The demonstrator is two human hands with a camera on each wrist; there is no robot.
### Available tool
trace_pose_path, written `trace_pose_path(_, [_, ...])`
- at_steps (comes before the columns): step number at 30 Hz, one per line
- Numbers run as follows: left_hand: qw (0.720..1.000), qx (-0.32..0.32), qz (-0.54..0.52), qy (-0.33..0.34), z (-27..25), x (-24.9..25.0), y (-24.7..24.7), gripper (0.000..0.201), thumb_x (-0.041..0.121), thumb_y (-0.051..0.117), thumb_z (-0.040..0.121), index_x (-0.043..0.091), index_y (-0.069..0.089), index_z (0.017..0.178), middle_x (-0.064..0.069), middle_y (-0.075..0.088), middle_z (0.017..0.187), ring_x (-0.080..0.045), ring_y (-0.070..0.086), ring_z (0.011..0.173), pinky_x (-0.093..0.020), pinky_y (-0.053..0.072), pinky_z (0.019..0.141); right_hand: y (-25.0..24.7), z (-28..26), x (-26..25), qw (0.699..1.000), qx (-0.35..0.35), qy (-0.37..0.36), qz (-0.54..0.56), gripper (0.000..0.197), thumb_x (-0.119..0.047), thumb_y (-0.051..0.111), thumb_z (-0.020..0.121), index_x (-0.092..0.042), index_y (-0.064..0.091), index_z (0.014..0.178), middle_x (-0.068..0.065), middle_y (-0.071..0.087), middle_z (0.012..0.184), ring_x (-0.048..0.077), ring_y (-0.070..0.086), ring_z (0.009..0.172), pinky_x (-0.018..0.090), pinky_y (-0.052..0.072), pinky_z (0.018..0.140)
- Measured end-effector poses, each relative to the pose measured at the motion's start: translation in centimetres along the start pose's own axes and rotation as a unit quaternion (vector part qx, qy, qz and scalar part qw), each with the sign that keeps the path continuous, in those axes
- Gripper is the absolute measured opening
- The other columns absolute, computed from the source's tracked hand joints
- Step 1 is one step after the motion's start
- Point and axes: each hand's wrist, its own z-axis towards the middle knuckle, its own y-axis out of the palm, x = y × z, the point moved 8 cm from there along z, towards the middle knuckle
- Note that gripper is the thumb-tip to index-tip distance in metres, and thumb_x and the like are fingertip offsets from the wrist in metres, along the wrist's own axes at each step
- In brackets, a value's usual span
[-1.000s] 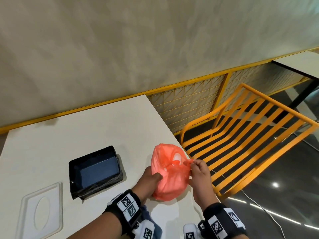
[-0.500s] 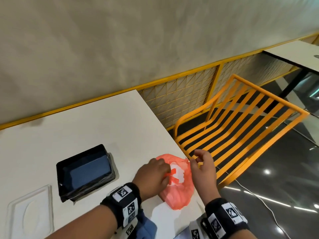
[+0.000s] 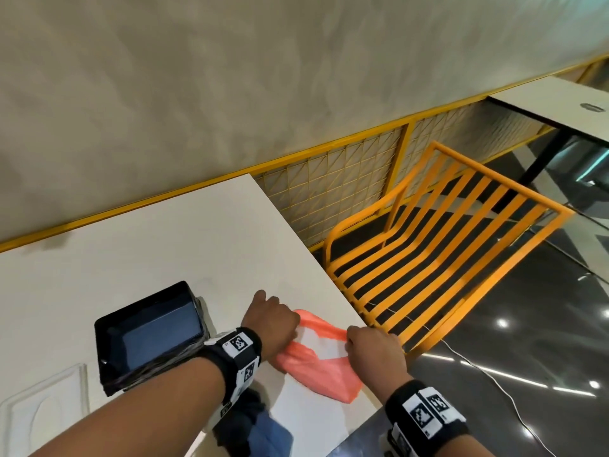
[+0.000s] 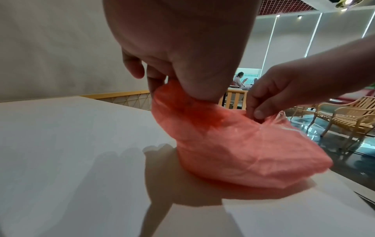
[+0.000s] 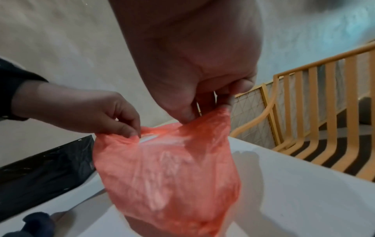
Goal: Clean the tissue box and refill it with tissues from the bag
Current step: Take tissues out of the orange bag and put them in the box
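Note:
An orange plastic bag (image 3: 316, 371) (image 4: 233, 147) (image 5: 172, 168) lies near the right front edge of the white table (image 3: 148, 258). My left hand (image 3: 273, 319) (image 5: 125, 126) pinches the left side of its mouth. My right hand (image 3: 369, 347) (image 4: 257, 112) pinches the right side, so the mouth is spread. White tissues (image 3: 318, 344) show inside. The black tissue box (image 3: 148, 331), open-topped, sits to the left of my left wrist. Its white lid (image 3: 43, 404) with an oval slot lies flat at the front left.
A dark blue cloth (image 3: 257, 430) lies under my left forearm at the table's front edge. An orange slatted chair (image 3: 428, 258) stands right of the table, against a yellow mesh rail (image 3: 329, 189). Another table (image 3: 560, 103) is at the far right.
The bag went from bunched and upright to lying flat on the table. Both hands have pulled its mouth apart, exposing the white tissues.

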Motion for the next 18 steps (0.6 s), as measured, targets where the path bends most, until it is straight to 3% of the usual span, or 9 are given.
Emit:
trace_pose_path(1, [1.000, -0.008, -0.003, -0.003, 0.0, -0.1, 0.0, 0.032, 0.036, 0.054, 0.090, 0.019, 0.060, 0.117, -0.006, 0.070, 0.112, -0.032, 0.058, 0.110, -0.046, 0.030, 0.094, -0.1, 0.1, 0.0, 1.000, -0.002, 0.000, -0.010, 0.016, -0.030, 0.049, 0.096, -0.024, 0.061, 0.105, -0.002, 0.068, 0.096, 0.023, 0.061, 0.092, 0.038, 0.048, 0.080])
trace_pose_path(4, [0.997, -0.057, -0.043, -0.021, -0.5, 0.3, 1.0, 0.081, 0.049, 0.069, 0.075, 0.015, 0.036, 0.141, -0.007, 0.063, 0.124, -0.033, 0.054, 0.112, -0.048, 0.031, 0.094, -0.3, 0.2, -0.8, 1.000, 0.003, -0.009, -0.028, 0.031, -0.030, 0.058, 0.091, -0.024, 0.057, 0.120, 0.000, 0.064, 0.116, 0.026, 0.056, 0.105, 0.040, 0.048, 0.084])
trace_pose_path(8, [0.984, -0.107, -0.134, -0.055, -0.8, 0.4, 2.7, 0.113, 0.058, 0.079, 0.062, 0.023, 0.019, 0.150, -0.007, 0.049, 0.139, -0.033, 0.046, 0.123, -0.051, 0.033, 0.100, 0.4, 0.6, -1.2, 1.000, -0.009, 0.002, -0.011, 0.069, -0.028, 0.065, 0.085, -0.026, 0.035, 0.146, 0.000, 0.052, 0.139, 0.028, 0.049, 0.119, 0.043, 0.046, 0.093])
trace_pose_path(10, [0.982, -0.110, -0.138, -0.065, -0.8, 0.3, 2.9, 0.112, 0.059, 0.079, 0.061, 0.024, 0.020, 0.150, -0.007, 0.046, 0.140, -0.033, 0.042, 0.126, -0.052, 0.033, 0.102, 0.8, 0.8, -1.2, 1.000, -0.017, 0.002, -0.019, 0.074, -0.027, 0.066, 0.084, -0.027, 0.031, 0.148, 0.000, 0.051, 0.140, 0.028, 0.047, 0.121, 0.044, 0.045, 0.094])
trace_pose_path(15, [0.989, -0.058, -0.122, -0.058, -0.7, 0.6, 2.2, 0.088, 0.063, 0.072, 0.067, 0.024, 0.039, 0.138, -0.007, 0.045, 0.137, -0.033, 0.038, 0.125, -0.053, 0.033, 0.100, 1.0, 0.9, -0.8, 0.999, -0.014, 0.000, -0.038, 0.067, -0.031, 0.069, 0.079, -0.029, 0.042, 0.140, 0.002, 0.054, 0.128, 0.027, 0.047, 0.114, 0.043, 0.043, 0.091])
trace_pose_path(18, [0.982, -0.055, -0.163, -0.079, -0.4, 0.3, 2.8, 0.085, 0.068, 0.068, 0.067, 0.027, 0.041, 0.137, -0.003, 0.045, 0.136, -0.032, 0.037, 0.128, -0.056, 0.030, 0.103, 1.4, 1.1, -0.2, 0.999, -0.019, -0.002, -0.029, 0.062, -0.036, 0.071, 0.077, -0.032, 0.048, 0.135, 0.001, 0.053, 0.124, 0.025, 0.045, 0.111, 0.042, 0.043, 0.089])
